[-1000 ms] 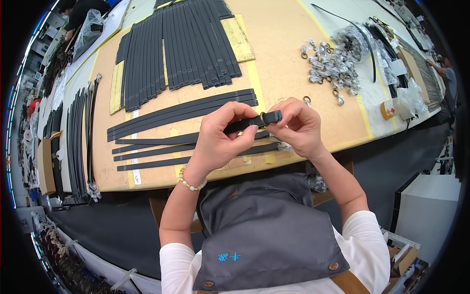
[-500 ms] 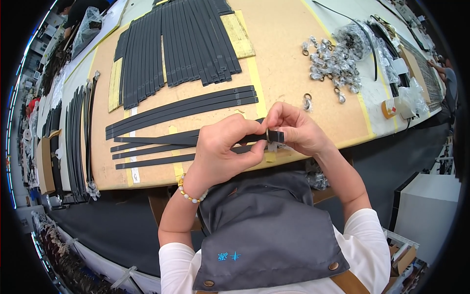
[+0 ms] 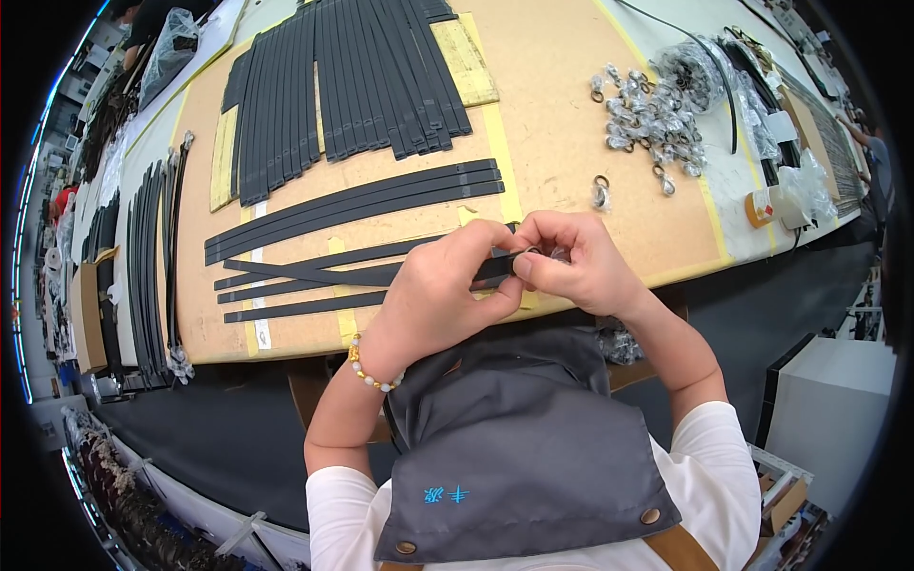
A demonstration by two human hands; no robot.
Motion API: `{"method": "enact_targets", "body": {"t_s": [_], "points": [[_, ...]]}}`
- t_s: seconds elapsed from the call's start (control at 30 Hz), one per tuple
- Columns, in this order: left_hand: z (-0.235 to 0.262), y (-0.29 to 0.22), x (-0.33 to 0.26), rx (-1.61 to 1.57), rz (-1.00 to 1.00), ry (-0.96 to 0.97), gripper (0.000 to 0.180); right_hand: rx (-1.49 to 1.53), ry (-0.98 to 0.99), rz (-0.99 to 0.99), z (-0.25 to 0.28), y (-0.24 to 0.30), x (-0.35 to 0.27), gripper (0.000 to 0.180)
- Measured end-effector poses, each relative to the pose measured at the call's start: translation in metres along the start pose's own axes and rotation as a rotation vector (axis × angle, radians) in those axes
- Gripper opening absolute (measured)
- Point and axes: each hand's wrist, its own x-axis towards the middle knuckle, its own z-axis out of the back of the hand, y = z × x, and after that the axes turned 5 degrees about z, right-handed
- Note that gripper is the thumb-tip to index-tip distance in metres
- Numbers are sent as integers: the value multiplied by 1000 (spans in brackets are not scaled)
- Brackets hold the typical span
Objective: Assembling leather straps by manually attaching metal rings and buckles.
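Note:
A dark flat strap [image 3: 357, 275] slants across the near part of the table, its right end raised between my hands. My left hand [image 3: 433, 295] pinches it a little short of that end, thumb below and fingers above. My right hand [image 3: 583, 265] closes on the end itself, where a small metal ring [image 3: 531, 252] shows by the thumb; the fingers hide most of it. Several loose straps [image 3: 305, 309] lie under and beside the held one. Just beyond them, a few more straps [image 3: 362, 211] rest side by side.
A large stack of dark straps [image 3: 276, 124] covers the far middle, over yellow boards [image 3: 465, 62]. Metal fittings in clear plastic [image 3: 652, 124] are heaped at right, with one fitting [image 3: 601, 193] nearer me. A tape roll [image 3: 759, 207] sits at the right edge; a cardboard box [image 3: 88, 319] stands left.
The strap's end with the ring, in plain sight before, is now mostly covered by my right fingers. The strap's left part has swung, now crossing the loose straps at a steeper slant.

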Motion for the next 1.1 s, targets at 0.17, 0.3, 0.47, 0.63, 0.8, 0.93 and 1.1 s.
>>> {"method": "enact_targets", "body": {"t_s": [0.17, 0.3, 0.47, 0.63, 0.8, 0.93, 1.1], "points": [[8, 5, 2, -21, 132, 155, 30, 255, 67, -97, 6, -5, 4, 18], [7, 7, 2, -59, 155, 156, 27, 253, 75, -103, 6, -5, 4, 14], [7, 7, 2, -96, 231, 176, 24, 262, 100, -119, 10, -11, 4, 21], [3, 12, 0, -118, 203, 151, 23, 213, 92, -143, 9, -6, 5, 23], [3, 10, 0, -123, 231, 157, 22, 198, 92, -137, 10, -8, 5, 23], [3, 10, 1, -107, 225, 157, 22, 166, 84, -133, 10, -9, 6, 23], [5, 10, 1, -89, 196, 150, 22, 150, 79, -125, 10, -7, 7, 23]]}}
